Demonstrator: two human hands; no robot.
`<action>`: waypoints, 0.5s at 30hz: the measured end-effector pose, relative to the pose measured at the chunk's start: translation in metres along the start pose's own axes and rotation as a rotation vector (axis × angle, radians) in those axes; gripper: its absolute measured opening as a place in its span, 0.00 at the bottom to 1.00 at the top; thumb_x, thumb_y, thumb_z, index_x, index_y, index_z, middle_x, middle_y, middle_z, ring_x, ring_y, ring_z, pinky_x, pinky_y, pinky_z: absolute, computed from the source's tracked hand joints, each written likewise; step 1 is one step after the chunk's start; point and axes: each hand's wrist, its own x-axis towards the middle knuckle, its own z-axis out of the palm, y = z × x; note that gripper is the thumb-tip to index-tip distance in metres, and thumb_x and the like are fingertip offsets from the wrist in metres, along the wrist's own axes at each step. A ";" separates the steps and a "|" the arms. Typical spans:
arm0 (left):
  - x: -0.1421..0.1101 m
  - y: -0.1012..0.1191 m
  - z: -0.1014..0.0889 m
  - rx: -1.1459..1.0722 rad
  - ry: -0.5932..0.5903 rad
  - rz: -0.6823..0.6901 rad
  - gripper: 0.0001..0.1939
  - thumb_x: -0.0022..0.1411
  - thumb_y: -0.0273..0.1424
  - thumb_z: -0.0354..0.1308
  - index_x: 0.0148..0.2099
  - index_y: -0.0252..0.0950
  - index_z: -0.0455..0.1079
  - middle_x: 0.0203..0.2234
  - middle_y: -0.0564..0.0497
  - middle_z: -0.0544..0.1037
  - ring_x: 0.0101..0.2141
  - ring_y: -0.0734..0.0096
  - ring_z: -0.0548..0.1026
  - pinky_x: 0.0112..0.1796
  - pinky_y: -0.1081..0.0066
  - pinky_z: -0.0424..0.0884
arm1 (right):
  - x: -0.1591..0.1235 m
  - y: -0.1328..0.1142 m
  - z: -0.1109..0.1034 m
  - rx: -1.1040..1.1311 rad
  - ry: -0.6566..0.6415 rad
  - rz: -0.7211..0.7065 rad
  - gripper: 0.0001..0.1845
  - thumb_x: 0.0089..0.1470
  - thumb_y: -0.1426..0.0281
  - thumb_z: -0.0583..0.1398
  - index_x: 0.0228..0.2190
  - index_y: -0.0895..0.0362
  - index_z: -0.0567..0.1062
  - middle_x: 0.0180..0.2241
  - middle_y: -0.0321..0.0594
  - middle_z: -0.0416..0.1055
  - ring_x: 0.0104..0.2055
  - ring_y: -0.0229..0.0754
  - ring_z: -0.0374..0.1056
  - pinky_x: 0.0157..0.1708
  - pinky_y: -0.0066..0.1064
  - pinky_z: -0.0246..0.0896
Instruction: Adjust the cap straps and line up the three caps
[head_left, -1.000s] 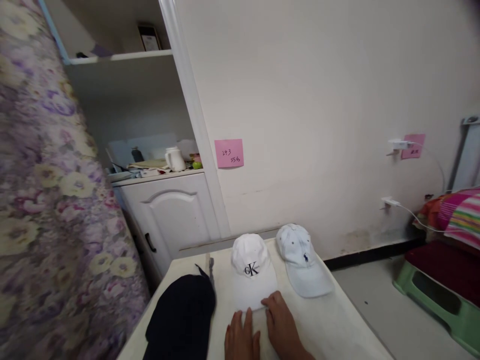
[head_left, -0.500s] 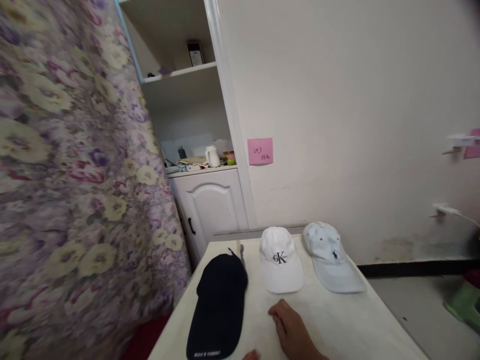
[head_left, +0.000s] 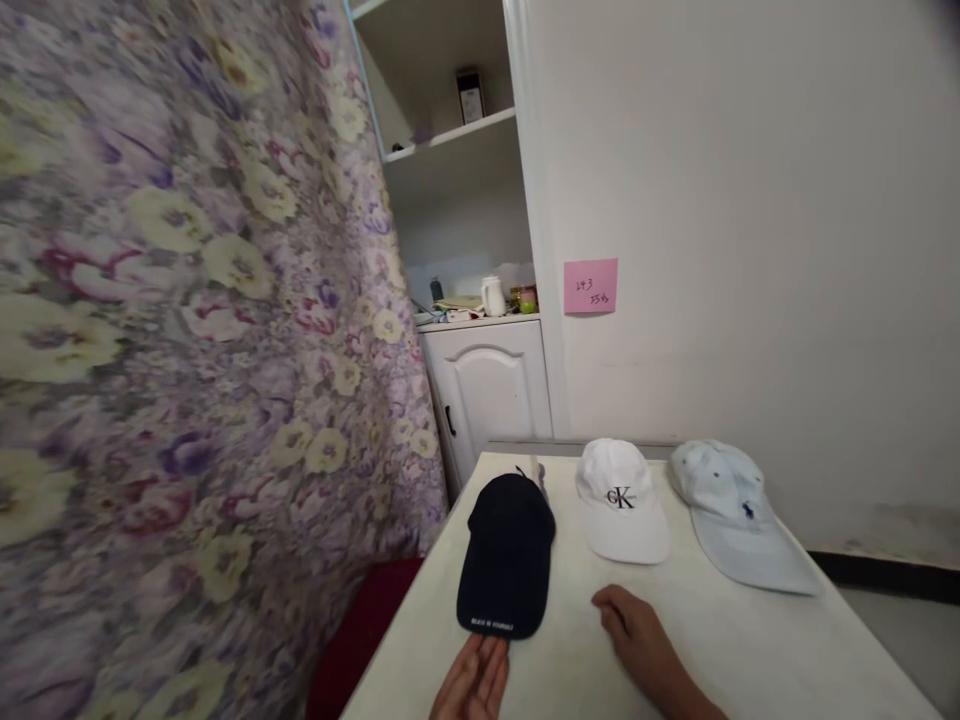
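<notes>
A dark navy cap [head_left: 508, 560] lies on the left of the table, its brim with small white lettering turned towards me. My left hand [head_left: 474, 680] is at the front edge of that brim, palm partly up, with outstretched fingertips touching or just beneath the edge. Beyond my right hand [head_left: 634, 632] sits a white cap [head_left: 621, 500] with black CK letters. That hand rests on the tabletop, fingers curled together and apart from the caps, with nothing visible in it. Farther right is a pale blue cap [head_left: 739, 520] with a small dark emblem.
The cream-topped table [head_left: 559, 675] stands near a wall bearing a pink note [head_left: 590, 286]. A floral curtain [head_left: 225, 380] hangs at the left. Behind is a white cabinet [head_left: 491, 385], with a white jug [head_left: 493, 297] on its counter. Something dark red [head_left: 367, 620] is beside the table.
My view has swung left, shifting everything rightward in the picture. My left hand has come further into view at the navy cap's brim, which now looks shorter and ends farther from me.
</notes>
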 end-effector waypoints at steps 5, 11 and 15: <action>0.003 0.001 0.005 0.002 0.031 0.043 0.05 0.52 0.26 0.63 0.34 0.35 0.78 0.35 0.43 0.86 0.45 0.53 0.83 0.62 0.56 0.64 | 0.001 -0.002 0.000 0.010 0.011 0.016 0.11 0.54 0.66 0.56 0.31 0.53 0.78 0.26 0.41 0.78 0.29 0.51 0.72 0.34 0.40 0.66; 0.000 0.005 0.009 0.039 0.140 0.080 0.07 0.62 0.19 0.57 0.34 0.33 0.73 0.27 0.46 0.85 0.34 0.61 0.85 0.60 0.55 0.68 | 0.001 -0.004 -0.002 0.002 0.011 0.044 0.11 0.53 0.67 0.56 0.31 0.53 0.78 0.25 0.39 0.77 0.27 0.49 0.71 0.32 0.38 0.65; -0.008 0.004 0.014 0.065 0.158 0.087 0.07 0.65 0.17 0.54 0.38 0.31 0.72 0.30 0.42 0.85 0.36 0.61 0.85 0.60 0.53 0.68 | 0.001 -0.003 -0.003 -0.006 -0.003 0.060 0.11 0.53 0.66 0.56 0.31 0.54 0.78 0.24 0.39 0.76 0.27 0.49 0.70 0.32 0.39 0.65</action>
